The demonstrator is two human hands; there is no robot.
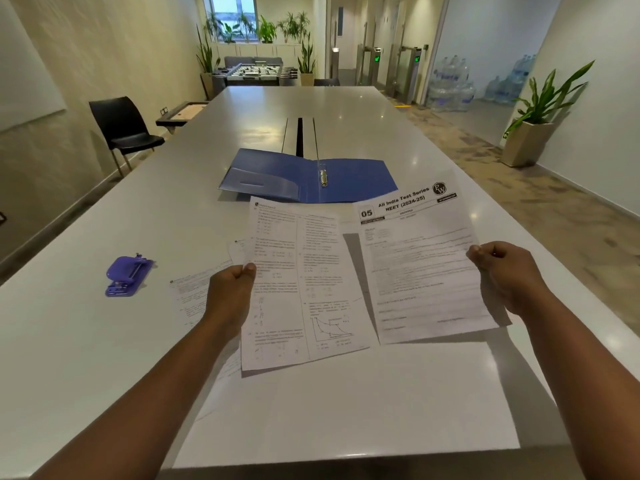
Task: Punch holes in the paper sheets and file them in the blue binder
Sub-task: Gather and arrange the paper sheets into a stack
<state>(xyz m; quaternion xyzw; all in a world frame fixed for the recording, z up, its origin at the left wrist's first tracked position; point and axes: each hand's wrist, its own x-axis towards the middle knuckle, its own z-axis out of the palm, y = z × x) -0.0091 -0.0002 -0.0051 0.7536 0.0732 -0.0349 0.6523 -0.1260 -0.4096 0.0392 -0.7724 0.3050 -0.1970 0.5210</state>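
My left hand (230, 292) pinches the left edge of a printed question sheet (301, 285), lifted above the table. My right hand (504, 271) grips the right edge of a second sheet, the test cover page (422, 268), held beside the first. The blue binder (308, 178) lies open flat beyond the sheets, its metal ring clip (323, 176) in the middle. A purple hole punch (128, 274) rests on the table to the left, away from both hands. More printed sheets (194, 292) lie on the table under my left arm.
A long white table (104, 358) runs forward, with a cable slot (300, 136) down its middle behind the binder. A large blank white sheet (363, 410) lies at the near edge. A black chair (121, 129) stands left; a potted plant (530, 133) right.
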